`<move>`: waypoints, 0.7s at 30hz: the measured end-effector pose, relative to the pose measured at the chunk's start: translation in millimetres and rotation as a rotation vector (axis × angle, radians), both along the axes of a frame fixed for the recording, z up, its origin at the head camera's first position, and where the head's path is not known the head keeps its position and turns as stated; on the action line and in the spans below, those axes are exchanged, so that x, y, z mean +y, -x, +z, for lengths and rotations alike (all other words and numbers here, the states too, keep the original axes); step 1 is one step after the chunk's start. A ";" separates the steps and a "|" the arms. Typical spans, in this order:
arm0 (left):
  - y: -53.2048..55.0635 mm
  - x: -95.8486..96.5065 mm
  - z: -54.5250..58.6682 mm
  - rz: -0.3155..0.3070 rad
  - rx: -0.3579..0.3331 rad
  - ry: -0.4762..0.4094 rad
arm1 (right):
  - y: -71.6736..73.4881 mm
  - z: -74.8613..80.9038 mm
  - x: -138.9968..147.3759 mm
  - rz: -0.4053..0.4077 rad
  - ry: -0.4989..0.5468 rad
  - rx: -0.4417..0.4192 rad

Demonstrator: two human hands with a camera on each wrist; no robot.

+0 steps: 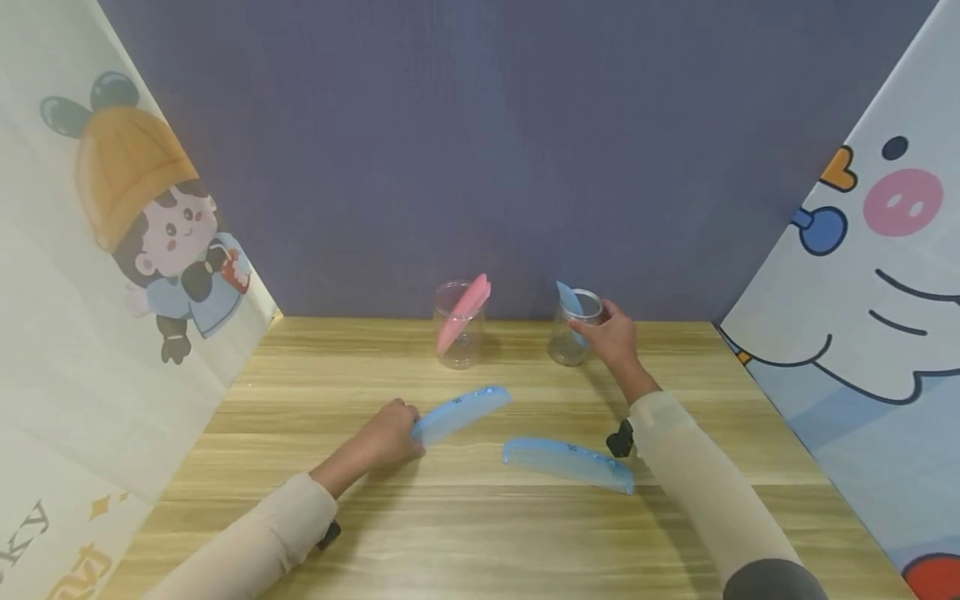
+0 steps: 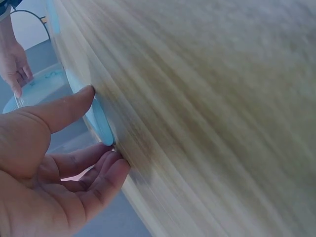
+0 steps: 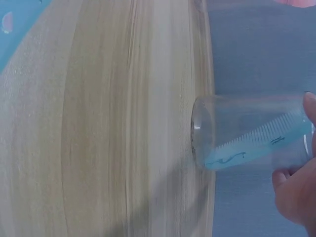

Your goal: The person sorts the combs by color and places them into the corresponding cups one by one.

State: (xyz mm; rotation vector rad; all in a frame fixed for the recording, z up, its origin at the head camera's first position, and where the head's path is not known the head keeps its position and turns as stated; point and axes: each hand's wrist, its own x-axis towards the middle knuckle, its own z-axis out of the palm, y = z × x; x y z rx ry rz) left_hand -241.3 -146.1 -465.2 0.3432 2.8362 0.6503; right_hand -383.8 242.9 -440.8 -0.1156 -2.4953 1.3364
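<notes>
My left hand point(image 1: 392, 433) pinches the left end of a light blue comb point(image 1: 461, 412), which slants up to the right just over the table. In the left wrist view, thumb and fingers lie on both sides of this comb point(image 2: 101, 123). A clear cup point(image 1: 567, 346) stands near the back wall, its rim gripped by my right hand point(image 1: 613, 335). Inside it leans another blue comb point(image 1: 570, 302), whose teeth show through the cup wall point(image 3: 256, 106) in the right wrist view. A third blue comb point(image 1: 567, 461) lies flat on the table in front.
Left of the gripped cup stands a second clear cup point(image 1: 459, 360) with pink combs point(image 1: 463, 314) leaning in it. A dark wall point(image 1: 480, 167) closes off the wooden table point(image 1: 480, 533) behind. Printed panels point(image 1: 840, 317) flank both sides.
</notes>
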 end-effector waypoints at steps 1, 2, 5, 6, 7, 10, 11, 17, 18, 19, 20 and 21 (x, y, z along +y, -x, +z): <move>-0.3 0.2 0.2 -0.002 0.003 0.002 | 0.2 -0.2 0.5 0.004 0.002 -0.007; -0.5 0.3 0.5 -0.001 0.004 0.006 | 0.5 -0.3 1.1 0.010 0.002 -0.017; -0.6 0.1 1.5 -0.006 0.018 0.024 | 0.8 0.5 3.4 0.036 0.020 -0.056; -0.5 0.1 2.1 -0.010 0.021 0.028 | 0.9 0.9 4.1 0.049 0.031 -0.067; -0.3 0.0 2.2 -0.013 0.025 0.033 | 1.2 1.2 4.9 0.065 0.043 -0.076; 0.2 -0.1 3.1 -0.017 0.029 0.033 | 1.4 2.1 7.0 0.119 0.073 -0.096; 0.4 -0.1 3.2 -0.020 0.030 0.033 | 1.5 2.2 7.6 0.136 0.081 -0.099; 1.6 -0.3 -0.1 -0.028 0.038 0.038 | 0.2 1.5 11.6 0.197 0.135 -0.120; 1.9 -0.6 -0.6 -0.028 0.041 0.039 | 0.2 1.3 12.1 0.200 0.142 -0.122; 2.0 -0.7 -0.9 -0.029 0.044 0.040 | 0.4 1.0 12.5 0.200 0.149 -0.124; 2.1 -0.8 -1.0 -0.029 0.043 0.041 | 0.9 0.8 13.0 0.201 0.148 -0.127; 2.2 -0.8 -0.6 -0.028 0.045 0.041 | 1.6 0.7 13.4 0.201 0.148 -0.129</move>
